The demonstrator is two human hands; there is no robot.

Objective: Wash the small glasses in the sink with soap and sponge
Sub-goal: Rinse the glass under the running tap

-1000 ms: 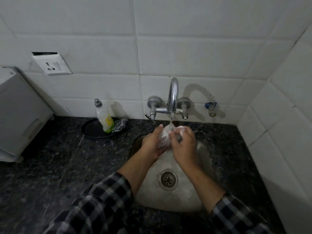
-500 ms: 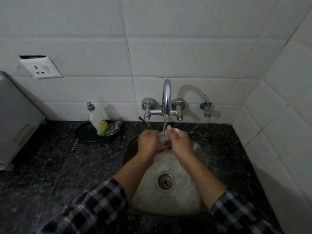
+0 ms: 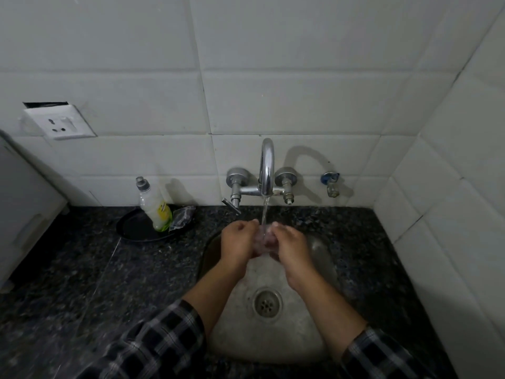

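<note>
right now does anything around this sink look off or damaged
Yes. The wall socket on the left sits crooked, with a dark open gap above it. The soap bottle seems to lean in its black tray. The left hand and right hand hold the small glass normally.

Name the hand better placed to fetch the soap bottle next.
Left, probably. The soap bottle stands on the black tray left of the sink, nearer the left hand; the right hand would have to cross the glass both hold under the tap.
</note>
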